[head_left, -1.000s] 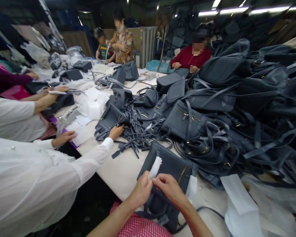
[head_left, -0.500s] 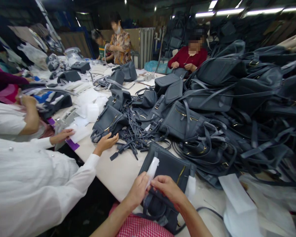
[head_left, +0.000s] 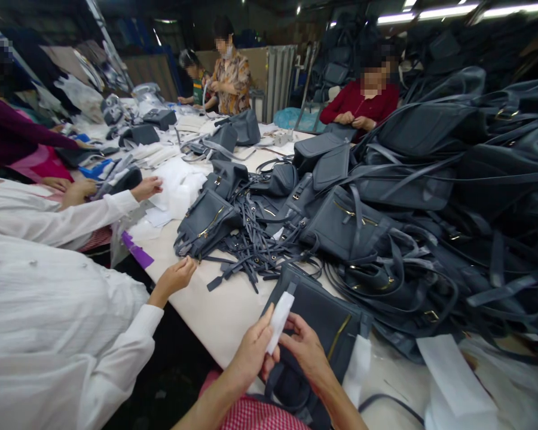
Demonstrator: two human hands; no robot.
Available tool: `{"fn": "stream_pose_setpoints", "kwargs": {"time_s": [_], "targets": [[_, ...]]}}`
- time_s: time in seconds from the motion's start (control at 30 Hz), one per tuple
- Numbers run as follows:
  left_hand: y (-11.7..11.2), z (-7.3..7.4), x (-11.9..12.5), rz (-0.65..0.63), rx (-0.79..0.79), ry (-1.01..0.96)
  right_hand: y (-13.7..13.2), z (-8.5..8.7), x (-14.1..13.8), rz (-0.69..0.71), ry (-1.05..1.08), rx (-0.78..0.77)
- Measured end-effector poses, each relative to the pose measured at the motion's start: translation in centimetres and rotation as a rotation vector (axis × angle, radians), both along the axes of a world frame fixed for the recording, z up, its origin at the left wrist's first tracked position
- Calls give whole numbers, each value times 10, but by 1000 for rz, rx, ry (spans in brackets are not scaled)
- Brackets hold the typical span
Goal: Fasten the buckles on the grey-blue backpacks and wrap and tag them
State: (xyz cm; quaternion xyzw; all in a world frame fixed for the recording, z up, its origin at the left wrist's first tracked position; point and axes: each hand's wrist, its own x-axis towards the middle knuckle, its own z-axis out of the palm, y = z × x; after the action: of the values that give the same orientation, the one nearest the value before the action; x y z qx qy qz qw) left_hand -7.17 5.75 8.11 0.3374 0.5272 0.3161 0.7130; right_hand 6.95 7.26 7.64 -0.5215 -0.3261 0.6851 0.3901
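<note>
A dark grey-blue handbag (head_left: 314,298) with a slanted gold zip lies on the table in front of me. A white wrapping sheet (head_left: 280,322) forms a narrow sleeve over its upper side, apparently around a strap whose length is hidden inside. My left hand (head_left: 253,346) is closed around the sleeve's lower left side. From the right, my right hand (head_left: 307,346) has bent fingers and thumb at the sleeve's edge, pinching there. Another white wrap (head_left: 357,364) covers a part at the bag's right side.
Loose dark straps (head_left: 255,245) lie tangled beyond the bag. A tall heap of similar bags (head_left: 412,173) fills the right. White sheets (head_left: 457,376) rest at front right. At left, a co-worker in a white shirt (head_left: 63,322) reaches over the table edge; other people work farther back.
My fingers have shifted along the white sheet, which now looks flatter and smoother. The co-worker's near hand drew back from the straps; the other hand reached toward the white sheets. The view turned slightly left.
</note>
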Motion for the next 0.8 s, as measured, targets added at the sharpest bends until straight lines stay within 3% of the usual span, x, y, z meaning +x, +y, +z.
{"fn": "stream_pose_setpoints", "kwargs": {"time_s": [0.2, 0.37, 0.6, 0.8], "targets": [[0, -4, -2, 36, -18, 102, -5, -17, -9, 27, 149, -88], [-3, -2, 1, 20, -29, 129, -3, -16, -14, 57, 333, -195], [-6, 3, -3, 117, -144, -155, 0, -20, -4, 88, 738, -332], [-1, 10, -6, 115, -271, -329, -5, -25, -10, 58, 745, -293]]}}
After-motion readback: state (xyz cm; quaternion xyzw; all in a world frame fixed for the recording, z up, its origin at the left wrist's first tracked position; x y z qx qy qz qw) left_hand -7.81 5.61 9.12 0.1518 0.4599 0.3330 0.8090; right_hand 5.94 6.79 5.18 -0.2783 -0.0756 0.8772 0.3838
